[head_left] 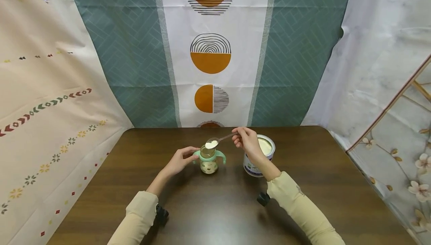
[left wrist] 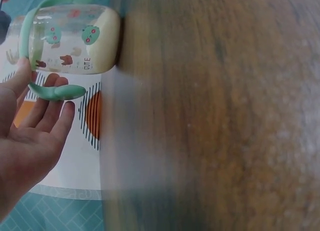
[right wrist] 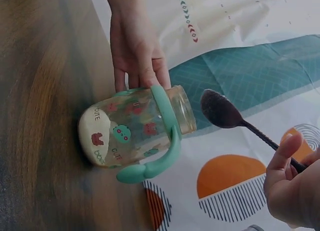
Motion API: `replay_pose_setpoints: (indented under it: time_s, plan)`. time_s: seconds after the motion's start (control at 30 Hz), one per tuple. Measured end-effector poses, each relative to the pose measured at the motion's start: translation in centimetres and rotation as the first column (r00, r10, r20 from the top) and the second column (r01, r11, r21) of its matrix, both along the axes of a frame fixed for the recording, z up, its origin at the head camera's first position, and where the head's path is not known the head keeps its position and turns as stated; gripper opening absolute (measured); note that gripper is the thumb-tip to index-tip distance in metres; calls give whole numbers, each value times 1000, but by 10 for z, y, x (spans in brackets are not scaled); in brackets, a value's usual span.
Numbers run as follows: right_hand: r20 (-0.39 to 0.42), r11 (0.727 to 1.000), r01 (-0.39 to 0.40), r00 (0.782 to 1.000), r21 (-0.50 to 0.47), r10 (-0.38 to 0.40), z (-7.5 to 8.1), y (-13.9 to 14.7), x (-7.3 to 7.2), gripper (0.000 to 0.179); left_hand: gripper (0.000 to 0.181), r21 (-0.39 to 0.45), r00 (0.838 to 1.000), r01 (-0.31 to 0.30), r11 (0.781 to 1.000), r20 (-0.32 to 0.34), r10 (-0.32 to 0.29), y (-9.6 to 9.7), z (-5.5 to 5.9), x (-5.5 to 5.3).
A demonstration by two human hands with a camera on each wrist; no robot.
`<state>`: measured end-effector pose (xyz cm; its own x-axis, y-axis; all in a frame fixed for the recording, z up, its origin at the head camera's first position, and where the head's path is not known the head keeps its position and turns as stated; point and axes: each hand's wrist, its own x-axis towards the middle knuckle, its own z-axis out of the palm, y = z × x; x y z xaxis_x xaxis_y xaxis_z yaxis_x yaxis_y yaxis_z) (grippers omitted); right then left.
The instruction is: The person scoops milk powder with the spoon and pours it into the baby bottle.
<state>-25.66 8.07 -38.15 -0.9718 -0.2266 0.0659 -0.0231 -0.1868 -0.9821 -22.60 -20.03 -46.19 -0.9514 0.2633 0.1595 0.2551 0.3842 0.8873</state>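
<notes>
A clear baby bottle (head_left: 208, 164) with a mint-green two-handled collar stands uncapped on the table, pale powder lying in its bottom. My left hand (head_left: 180, 160) holds it at the collar and one handle (left wrist: 60, 92), thumb in front and fingers behind. In my right hand (head_left: 247, 140) I grip the handle of a dark spoon (right wrist: 220, 110). The spoon's bowl, heaped with white powder (head_left: 211, 144), is just above the bottle's mouth (right wrist: 186, 110); from the right wrist view only its dark underside shows. Partly behind my right wrist is an open tin (head_left: 250, 167) of pale powder.
The brown wooden table (head_left: 202, 215) extends around the bottle and tin. Behind it hangs a patterned cloth (head_left: 215, 80) with circles. More fabric hangs along the left and right sides. Dark wrist cameras (head_left: 161, 215) sit under both forearms.
</notes>
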Motion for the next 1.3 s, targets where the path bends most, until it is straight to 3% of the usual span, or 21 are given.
replay_pose_setpoints:
  time_s: [0.33,0.67,0.83,0.93,1.07,1.2,1.3]
  plan:
    - [-42,998,-29,999,64,31,1,-8,4,33,31,11,1000,22,1000,-8,-22,-5,2,2]
    - [-170,988,-24,984,155,51,-3,-13,5,31,31,6,1000,23,1000,-21,-23,-5,2,3]
    - [-249,971,-32,964,236,92,-4,-17,6,30,30,13,1000,21,1000,-18,-20,-4,3,4]
    - [-325,949,-7,939,315,115,-4,-18,8,31,30,25,1000,28,999,-8,-28,-1,12,9]
    - [-449,922,58,884,384,131,-6,-18,11,29,29,36,999,40,999,4,-40,2,26,16]
    - [-569,904,107,805,415,166,-10,-18,15,26,29,32,999,45,998,-3,-45,2,25,17]
    - [-646,893,127,734,433,209,-13,-18,17,23,29,30,999,40,999,-1,-40,2,25,18]
